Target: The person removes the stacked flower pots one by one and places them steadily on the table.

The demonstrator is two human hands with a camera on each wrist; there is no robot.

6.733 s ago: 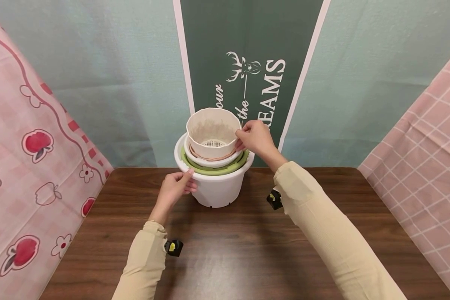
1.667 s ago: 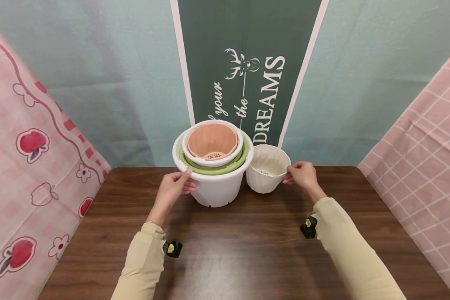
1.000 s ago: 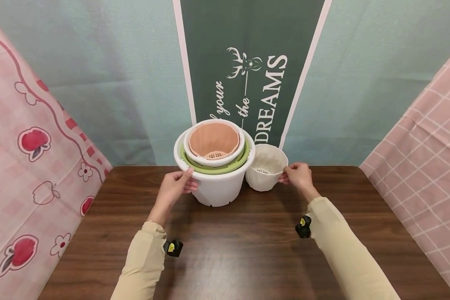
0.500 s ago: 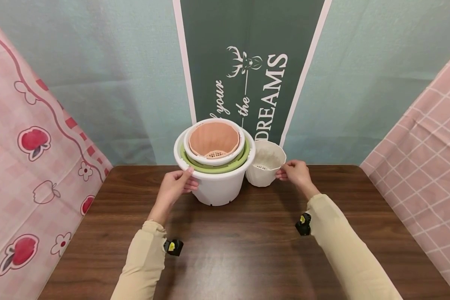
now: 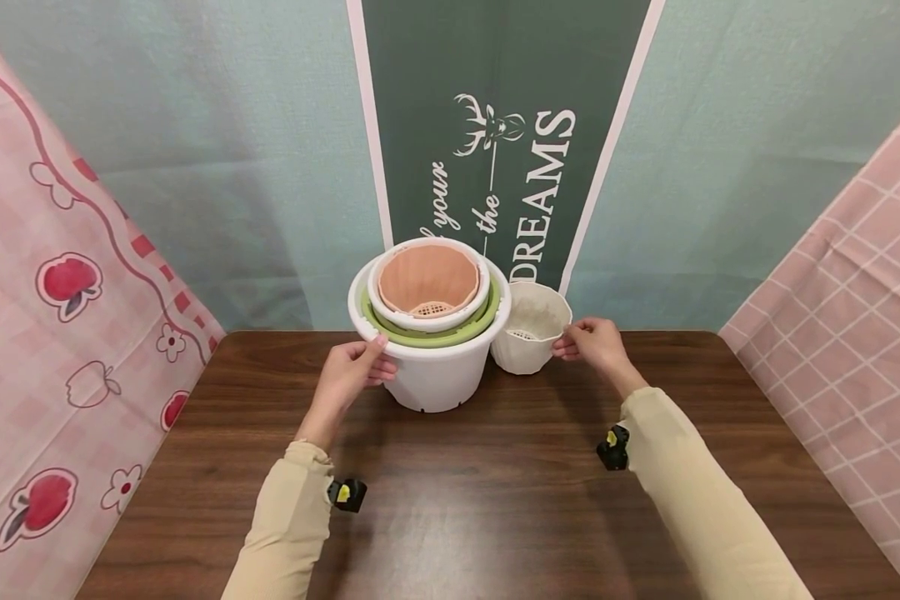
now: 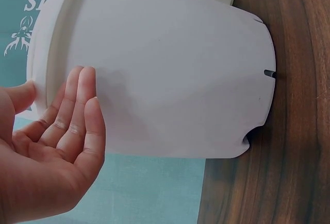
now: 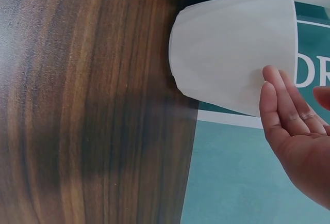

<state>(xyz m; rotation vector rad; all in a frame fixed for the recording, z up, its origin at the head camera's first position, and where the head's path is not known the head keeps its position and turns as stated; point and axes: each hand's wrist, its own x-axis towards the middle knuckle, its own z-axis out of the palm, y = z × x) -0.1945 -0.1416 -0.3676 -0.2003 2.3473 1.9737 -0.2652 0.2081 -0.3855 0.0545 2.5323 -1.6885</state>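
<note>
— How are the two hands placed?
— Well apart. The left hand (image 5: 348, 371) pinches the rim of the large white pot (image 5: 435, 379), thumb on the lip, fingers along the outer wall.
— And the right hand (image 5: 594, 343)?
— At the rim of the cream pot (image 5: 521, 357). The right wrist view shows the thumb away from the lip and the fingers fairly straight beside the outside, so it isn't gripping.
— Where do the pots stand?
— Both upright near the far edge of the table (image 5: 450, 492), the large one left of the cream one. I can't tell whether they touch.
— Anything inside the large one?
— A green pot (image 5: 429, 340), in that a smaller white pot (image 5: 483, 296), and innermost a peach pot (image 5: 427, 279) with a perforated base.
— And behind?
— A teal cloth (image 5: 720, 167) beyond the far edge.
</note>
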